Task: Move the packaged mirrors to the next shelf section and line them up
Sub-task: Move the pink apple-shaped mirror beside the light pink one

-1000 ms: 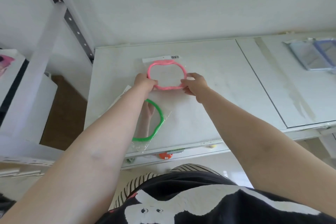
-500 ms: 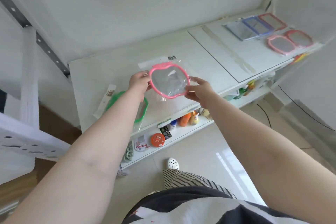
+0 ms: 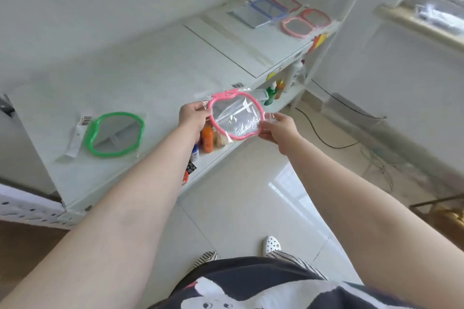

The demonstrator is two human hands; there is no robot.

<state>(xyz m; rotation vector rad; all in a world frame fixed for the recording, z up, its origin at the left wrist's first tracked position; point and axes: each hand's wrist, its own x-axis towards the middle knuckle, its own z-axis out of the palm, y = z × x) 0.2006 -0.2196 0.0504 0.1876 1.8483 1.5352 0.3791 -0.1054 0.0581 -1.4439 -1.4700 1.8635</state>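
A pink-framed mirror [image 3: 236, 115] in a clear plastic bag hangs in the air past the front edge of the white shelf [image 3: 155, 65]. My left hand [image 3: 193, 114] pinches its left rim and my right hand [image 3: 278, 128] grips its right rim. A green-framed packaged mirror [image 3: 114, 134] lies flat on the left shelf section. On the far right section [image 3: 263, 40] lie several packaged mirrors: a blue rectangular one [image 3: 263, 9], a red rectangular one [image 3: 285, 1], a pink one [image 3: 297, 26] and a red one [image 3: 316, 17].
A lower shelf holds bottles, among them an orange one [image 3: 208, 139] and a green one [image 3: 270, 94]. A black cable [image 3: 326, 143] trails over the tiled floor. A window sill [image 3: 416, 25] is at the far right. A perforated white panel [image 3: 27, 211] is at the left.
Both hands lifted the pink mirror off the left shelf section and carried it to the right, out past the shelf's front edge. The view swung right, showing the far section's mirrors.
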